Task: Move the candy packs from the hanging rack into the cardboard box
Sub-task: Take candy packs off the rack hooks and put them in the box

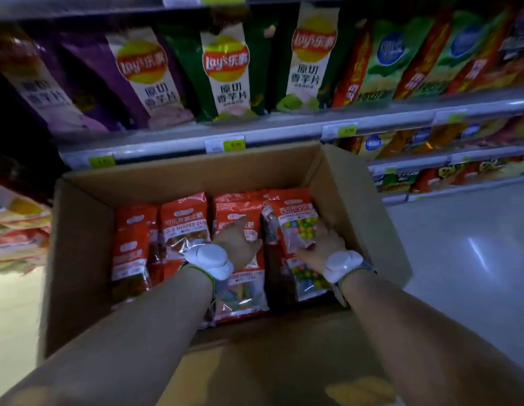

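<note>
Red plastic candy packs [183, 227] with clear windows, lying in rows on the floor of an open brown cardboard box [79, 259], flaps raised on all sides. Four rough columns: two leftmost showing brownish sweets, one lettered "COLA SHAPED GUM"; third column with pastel sweets near the bottom; rightmost with round multicoloured balls.

One red pack of coloured gum balls [295, 227], tilted, uppermost in the right column, held by the right hand [322, 244]: palm under its lower edge, fingers curled up behind it, thumb near the clear window. Left hand [237, 241] over the third column, back of hand up, fingers bent loosely downward onto a pack there; whether pinching it or only resting on it, cannot tell. White round device strapped on each wrist, left [209, 259] and right [341, 265], with green-edged bands. Both bare forearms reaching down into the box from the lower edge of view.

Beyond the box, grey metal shop shelf [284, 130] with yellow-green price tags [234, 145] along its front rail. Above it, upright purple, green and cream crisp bags [225, 71] marked "Lay's", then orange and green bags to the right. Lower shelves at right holding more small snack bags [401, 180], blurred. At left, stacked flat packets [17, 230], blurred. Pale glossy floor [459, 244] to the right of the box.
</note>
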A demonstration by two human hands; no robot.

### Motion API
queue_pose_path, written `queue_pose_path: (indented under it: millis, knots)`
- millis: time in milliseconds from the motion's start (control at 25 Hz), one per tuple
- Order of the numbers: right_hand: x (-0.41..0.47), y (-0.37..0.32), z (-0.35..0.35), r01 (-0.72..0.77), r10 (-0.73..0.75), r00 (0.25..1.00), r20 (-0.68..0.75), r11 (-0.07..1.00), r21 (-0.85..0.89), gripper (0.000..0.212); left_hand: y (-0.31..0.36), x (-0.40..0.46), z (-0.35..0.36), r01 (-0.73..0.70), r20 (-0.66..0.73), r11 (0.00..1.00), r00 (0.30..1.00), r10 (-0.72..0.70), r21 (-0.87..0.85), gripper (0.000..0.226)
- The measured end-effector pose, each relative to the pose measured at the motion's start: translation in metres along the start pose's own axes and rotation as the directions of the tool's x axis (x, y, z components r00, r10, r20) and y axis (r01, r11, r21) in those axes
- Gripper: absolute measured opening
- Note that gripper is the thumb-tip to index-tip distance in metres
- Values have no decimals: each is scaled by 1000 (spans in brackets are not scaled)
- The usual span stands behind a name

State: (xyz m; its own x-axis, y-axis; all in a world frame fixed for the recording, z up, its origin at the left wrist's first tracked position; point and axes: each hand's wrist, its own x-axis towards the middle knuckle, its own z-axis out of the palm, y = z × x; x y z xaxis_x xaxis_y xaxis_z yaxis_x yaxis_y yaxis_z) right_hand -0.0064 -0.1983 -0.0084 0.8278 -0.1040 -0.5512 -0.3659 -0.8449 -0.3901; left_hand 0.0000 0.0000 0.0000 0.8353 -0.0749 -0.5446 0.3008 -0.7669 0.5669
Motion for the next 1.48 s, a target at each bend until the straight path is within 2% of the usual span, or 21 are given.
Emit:
queue_pose_path:
  millis: [40, 160, 360, 440, 560, 640, 760, 840, 920, 1000, 1080, 1120, 1200, 1280, 1360, 1480]
  knots:
    - [8, 1, 0, 6, -8, 999, 47, 999, 35, 81, 1, 5, 5, 24, -1, 999, 1000, -24, -21, 71]
    - [30, -3, 1, -44, 50, 990, 130, 998, -52, 96, -1, 10, 13, 95, -11, 993, 995, -96, -70, 67]
    - [65, -8, 27, -149, 163, 977, 140, 983, -104, 115, -21, 23, 15, 155, -19, 980, 987, -158, -128, 62]
    - [70, -8, 38, -187, 193, 969, 154, 981, -54, 118, -27, 27, 12, 157, -18, 974, 987, -162, -162, 58]
    - [70, -10, 39, -212, 203, 966, 159, 976, 41, 110, -33, 30, 6, 175, 18, 965, 984, -175, -197, 55]
    - [65, -13, 33, -225, 219, 968, 121, 973, 44, 106, -35, 32, 1, 201, 42, 945, 979, -197, -257, 61]
    - [49, -29, 28, -200, 185, 977, 104, 968, 154, 104, -28, 30, -9, 236, 79, 917, 972, -222, -322, 66]
    - [33, -43, 30, -145, 131, 986, 101, 979, 144, 99, -18, 26, -16, 300, 126, 805, 953, -275, -512, 57]
    - [14, -61, 32, -55, 43, 993, 108, 993, 107, 97, -9, 18, -27, 383, 217, 576, 916, -337, -723, 53]
    - [-3, -86, 36, 63, -69, 994, 90, 996, 69, 100, -11, 13, -37, 419, 297, 385, 893, -337, -823, 66]
    - [-12, -104, 44, 164, -165, 982, 90, 986, 9, 104, -17, 11, -45, 412, 309, 279, 885, -349, -867, 69]
    - [-18, -112, 46, 201, -199, 974, 109, 979, -10, 107, -23, 10, -50, 411, 307, 262, 881, -359, -873, 65]
    - [-26, -123, 50, 219, -228, 954, 196, 973, 70, 112, -36, 9, -61, 429, 304, 304, 873, -382, -850, 51]
    - [-27, -126, 51, 157, -231, 936, 266, 950, 271, 108, -54, 11, -65, 471, 298, 368, 848, -437, -801, 51]
    - [-15, -122, 57, 103, -182, 962, 204, 932, 347, 86, -69, 9, -68, 476, 256, 436, 844, -472, -764, 42]
    - [24, -113, 75, -32, 17, 999, 50, 944, 328, 49, -92, 9, -72, 431, 191, 444, 851, -489, -785, 32]
